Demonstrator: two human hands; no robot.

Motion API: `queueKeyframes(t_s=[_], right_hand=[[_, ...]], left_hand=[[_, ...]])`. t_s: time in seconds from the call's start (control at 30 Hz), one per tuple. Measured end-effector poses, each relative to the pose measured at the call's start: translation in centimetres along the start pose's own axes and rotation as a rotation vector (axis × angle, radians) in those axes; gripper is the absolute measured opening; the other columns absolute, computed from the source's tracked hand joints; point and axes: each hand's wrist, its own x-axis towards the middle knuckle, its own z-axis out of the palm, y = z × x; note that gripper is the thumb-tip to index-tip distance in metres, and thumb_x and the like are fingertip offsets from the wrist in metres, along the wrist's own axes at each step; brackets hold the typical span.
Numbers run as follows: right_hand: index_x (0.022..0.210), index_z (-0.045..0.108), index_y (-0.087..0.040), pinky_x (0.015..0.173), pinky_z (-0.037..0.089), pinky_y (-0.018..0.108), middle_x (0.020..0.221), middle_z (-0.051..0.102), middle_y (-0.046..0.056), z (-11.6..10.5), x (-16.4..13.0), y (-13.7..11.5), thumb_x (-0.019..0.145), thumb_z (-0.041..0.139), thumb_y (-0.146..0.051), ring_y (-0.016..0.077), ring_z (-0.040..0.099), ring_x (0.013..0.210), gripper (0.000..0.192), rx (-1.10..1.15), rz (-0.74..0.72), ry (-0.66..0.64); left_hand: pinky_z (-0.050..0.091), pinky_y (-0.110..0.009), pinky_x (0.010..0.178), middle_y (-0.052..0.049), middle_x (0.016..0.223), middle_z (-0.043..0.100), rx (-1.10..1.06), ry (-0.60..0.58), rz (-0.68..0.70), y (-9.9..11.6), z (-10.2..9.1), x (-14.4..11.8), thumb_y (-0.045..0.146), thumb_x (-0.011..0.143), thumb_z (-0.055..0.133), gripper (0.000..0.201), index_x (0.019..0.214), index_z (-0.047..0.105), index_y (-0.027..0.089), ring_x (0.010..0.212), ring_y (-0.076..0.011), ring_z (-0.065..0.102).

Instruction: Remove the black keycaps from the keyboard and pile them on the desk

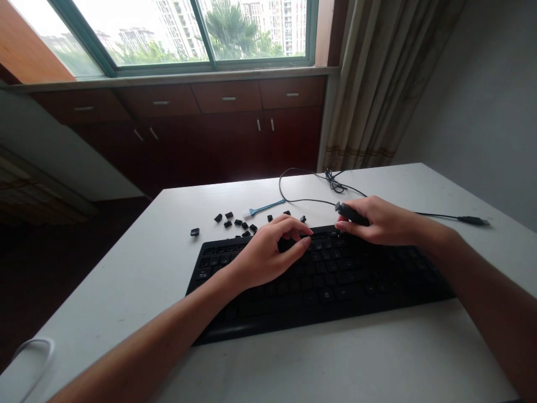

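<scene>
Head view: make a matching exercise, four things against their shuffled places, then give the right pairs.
1. Slim blue brush with pale bristles
2. Long black plastic keyboard
3. Short black handheld tool
4. Small loose black keycaps

A. Gripped in the right hand
B. Scattered on the white tabletop beyond the keyboard
C. Handle end near the thin black cable
D. Beneath the left hand

Pairs: 1-C, 2-D, 3-A, 4-B

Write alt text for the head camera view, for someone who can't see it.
A person's left hand is over a black keyboard on a white table, while the right hand grips a dark handheld tool near the keyboard's far edge. Loose black keycaps and a blue-handled brush lie beyond the keyboard, near a black cable.
</scene>
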Motion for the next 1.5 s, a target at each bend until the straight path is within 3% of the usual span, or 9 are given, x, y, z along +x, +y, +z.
queueKeyframes(t_s=[0.2,0.4,0.53,0.67,0.8,0.97,1.17,1.37,1.5], right_hand=[[0.080,0.062,-0.020,0.056,0.038,0.029,0.069,0.065,0.001,0.0,0.1,0.1,0.086,0.061,-0.036,0.0165,0.054,0.062,0.017,0.005,-0.024,0.006],[0.079,0.061,-0.020,0.059,0.039,0.029,0.070,0.066,0.002,1.2,0.6,-0.3,0.083,0.059,-0.029,0.0161,0.054,0.061,0.010,-0.072,-0.009,0.126],[0.081,0.063,-0.020,0.061,0.040,0.029,0.073,0.068,0.003,1.6,0.7,-0.6,0.085,0.057,-0.031,0.0175,0.056,0.063,0.013,-0.080,0.019,0.139],[0.086,0.065,-0.020,0.062,0.040,0.028,0.075,0.069,0.002,1.1,0.6,-0.7,0.085,0.057,-0.028,0.0165,0.058,0.064,0.011,0.022,-0.012,0.106],[0.083,0.062,-0.019,0.058,0.038,0.027,0.068,0.066,0.000,0.8,0.5,-0.6,0.087,0.057,-0.029,0.0149,0.056,0.059,0.012,0.084,-0.024,0.076],[0.075,0.052,-0.021,0.052,0.035,0.027,0.062,0.061,-0.001,0.9,0.4,0.0,0.090,0.058,-0.036,0.0146,0.054,0.054,0.022,0.069,-0.023,0.097],[0.081,0.049,-0.023,0.048,0.037,0.026,0.059,0.062,-0.002,0.8,0.1,0.3,0.093,0.057,-0.038,0.0149,0.058,0.047,0.021,0.120,-0.027,0.023],[0.079,0.046,-0.022,0.053,0.036,0.027,0.061,0.060,0.000,0.9,0.1,0.6,0.092,0.056,-0.033,0.0149,0.054,0.052,0.020,-0.055,-0.132,0.091],[0.080,0.044,-0.022,0.055,0.035,0.027,0.064,0.059,0.002,1.4,0.0,0.7,0.091,0.053,-0.030,0.0160,0.052,0.055,0.016,-0.201,-0.197,0.179]], left_hand=[[0.050,-0.032,0.085,-0.005,0.104,0.063,0.001,-0.007,-0.008,0.0,0.0,0.0,0.030,0.096,0.056,0.018,0.109,0.064,0.020,0.094,-0.0158,0.060],[0.051,-0.032,0.086,-0.005,0.109,0.062,0.029,-0.020,0.004,0.3,-0.2,-0.1,0.030,0.096,0.056,0.019,0.111,0.063,0.022,0.095,-0.0161,0.060],[0.052,-0.036,0.091,-0.007,0.120,0.059,0.122,-0.056,0.018,0.9,-0.1,0.2,0.035,0.096,0.056,0.026,0.118,0.059,0.023,0.104,-0.0199,0.059],[0.046,-0.045,0.104,-0.011,0.129,0.054,0.277,-0.058,0.037,1.6,1.1,1.4,0.040,0.094,0.058,0.038,0.127,0.054,0.021,0.120,-0.0278,0.053],[0.046,-0.050,0.104,-0.017,0.130,0.052,0.352,-0.149,0.030,2.4,2.9,3.1,0.045,0.093,0.056,0.048,0.129,0.050,0.015,0.121,-0.0331,0.052],[0.048,-0.049,0.102,-0.017,0.121,0.055,0.301,-0.118,0.009,2.0,4.7,4.9,0.044,0.092,0.057,0.040,0.116,0.054,0.012,0.115,-0.0315,0.056],[0.051,-0.043,0.096,-0.014,0.119,0.059,0.256,-0.045,0.006,0.9,5.9,5.7,0.046,0.095,0.054,0.036,0.110,0.057,0.014,0.111,-0.0285,0.060],[0.053,-0.039,0.091,-0.011,0.112,0.064,0.405,-0.051,0.055,1.3,6.5,5.3,0.042,0.100,0.045,0.031,0.107,0.056,0.014,0.103,-0.0259,0.062],[0.049,-0.039,0.099,-0.013,0.108,0.065,0.553,-0.092,0.154,1.5,6.5,5.2,0.033,0.105,0.030,0.035,0.103,0.058,0.012,0.106,-0.0254,0.061]])
